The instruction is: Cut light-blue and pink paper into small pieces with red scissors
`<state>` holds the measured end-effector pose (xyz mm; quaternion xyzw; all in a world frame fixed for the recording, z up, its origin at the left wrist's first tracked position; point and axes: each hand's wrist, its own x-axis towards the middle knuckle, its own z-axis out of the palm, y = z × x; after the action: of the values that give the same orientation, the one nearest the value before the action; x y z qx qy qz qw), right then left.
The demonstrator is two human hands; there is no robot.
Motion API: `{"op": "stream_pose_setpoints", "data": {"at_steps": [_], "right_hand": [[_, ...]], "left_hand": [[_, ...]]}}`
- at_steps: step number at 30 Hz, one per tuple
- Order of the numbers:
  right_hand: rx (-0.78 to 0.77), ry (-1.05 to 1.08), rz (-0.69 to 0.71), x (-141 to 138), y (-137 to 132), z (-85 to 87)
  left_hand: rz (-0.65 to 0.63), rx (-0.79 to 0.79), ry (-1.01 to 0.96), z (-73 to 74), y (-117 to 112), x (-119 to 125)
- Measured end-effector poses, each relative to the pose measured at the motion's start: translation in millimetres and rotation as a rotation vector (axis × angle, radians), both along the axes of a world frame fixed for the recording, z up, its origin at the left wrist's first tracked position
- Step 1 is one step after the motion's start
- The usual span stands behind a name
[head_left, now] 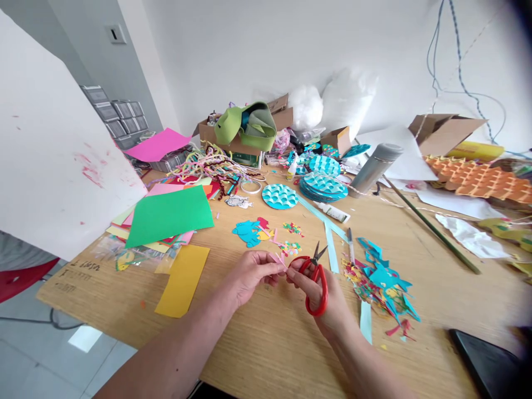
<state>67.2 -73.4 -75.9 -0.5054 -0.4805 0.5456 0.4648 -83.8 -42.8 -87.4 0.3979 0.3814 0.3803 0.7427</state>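
My left hand (251,272) is closed in a pinch on a small pale pink paper piece (277,259) held just above the wooden table (266,338). My right hand (318,291) touches the same piece with its fingertips while red-handled scissors (316,281) hang on its fingers, blades slightly apart and pointing away from me. A blue paper fish cutout (248,231) lies just beyond my hands, with small colourful scraps (293,228) beside it.
Green paper (170,215) lies on a stack of coloured sheets at left, with a yellow sheet (183,280) nearer. Blue and mixed cuttings (384,280) pile at right. Blue patterned discs (322,185), a grey bottle (374,169), boxes (444,133) and an orange paper lattice (482,180) fill the back. A dark device (488,363) sits at bottom right.
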Motion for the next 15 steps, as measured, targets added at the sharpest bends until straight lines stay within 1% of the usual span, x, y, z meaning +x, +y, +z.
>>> {"op": "stream_pose_setpoints", "data": {"at_steps": [5, 8, 11, 15], "right_hand": [[0.003, -0.13, 0.039, 4.6, 0.8, 0.9], [-0.06, -0.268, 0.187, 9.0, 1.8, 1.2], [-0.15, -0.345, 0.324, 11.6, 2.1, -1.8], [-0.179, -0.324, 0.396, 13.4, 1.4, -6.0]], "left_hand": [[0.085, -0.009, -0.042, 1.7, 2.7, -1.4], [0.122, -0.009, -0.053, 3.1, 6.0, -5.5], [0.116, -0.012, -0.026, 4.6, 9.4, -11.3], [0.071, -0.008, 0.002, 7.5, 12.8, -18.2]]}}
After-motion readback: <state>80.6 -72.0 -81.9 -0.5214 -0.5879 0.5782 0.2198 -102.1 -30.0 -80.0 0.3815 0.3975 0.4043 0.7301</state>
